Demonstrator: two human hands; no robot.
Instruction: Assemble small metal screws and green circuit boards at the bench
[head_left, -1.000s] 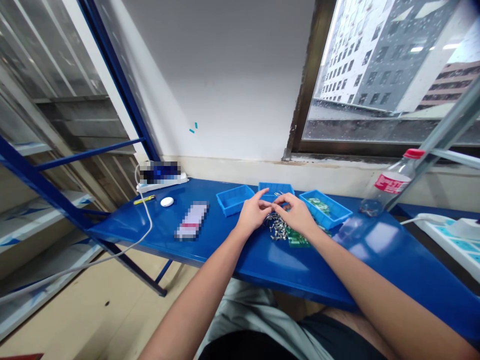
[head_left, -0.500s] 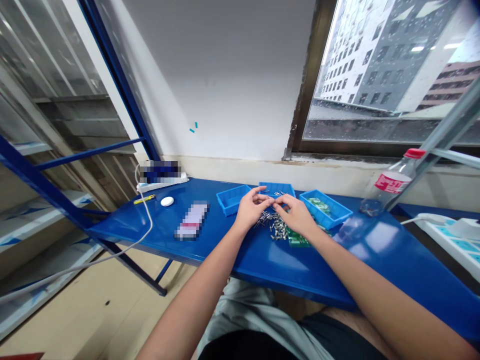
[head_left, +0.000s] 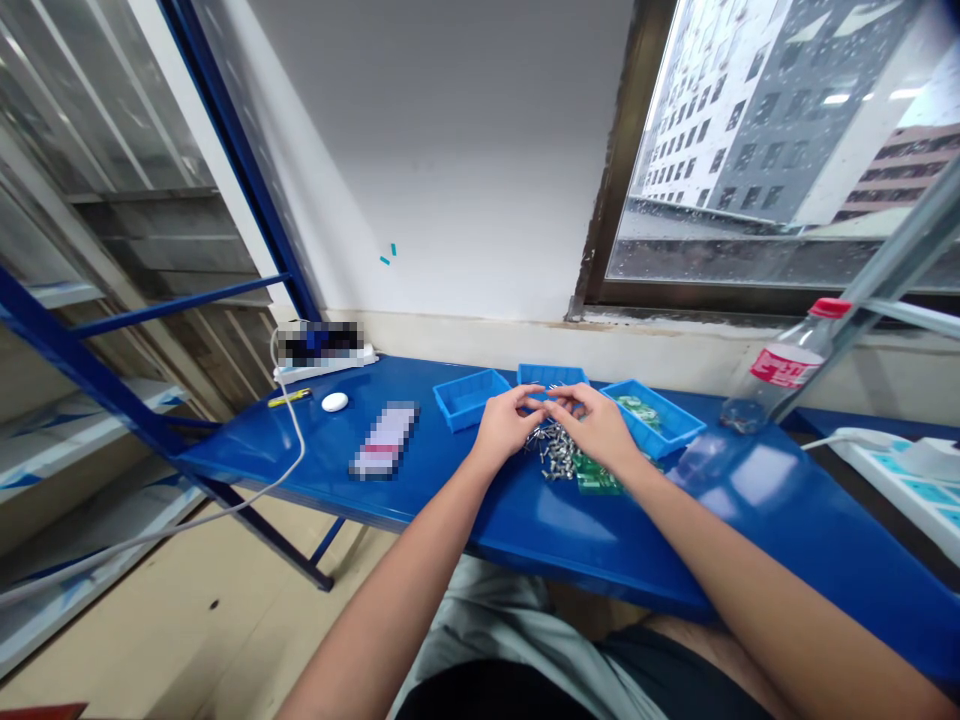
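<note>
My left hand [head_left: 508, 422] and my right hand [head_left: 592, 420] meet fingertip to fingertip above the blue table. Both are closed in a pinch, and whatever lies between the fingers is too small to make out. Just below them is a pile of small shiny metal parts [head_left: 557, 458], partly covered by my hands. Green pieces [head_left: 596, 478] lie beside the pile, under my right wrist. Behind my fingers stands a blue bin [head_left: 551, 374] with thin metal pins showing at its front.
A blue bin [head_left: 466, 398] stands left of my hands. Another bin [head_left: 664, 425], holding green pieces, is on the right. Farther right is a plastic bottle [head_left: 787, 365]. A blurred phone-like object [head_left: 384, 440], a white round object [head_left: 334, 402] and a yellow tool [head_left: 289, 398] lie leftward.
My left fingers have lowered and curled in, and my right hand has shifted slightly. Fingertips remain together over the metal parts. The bins and other objects have stayed put.
</note>
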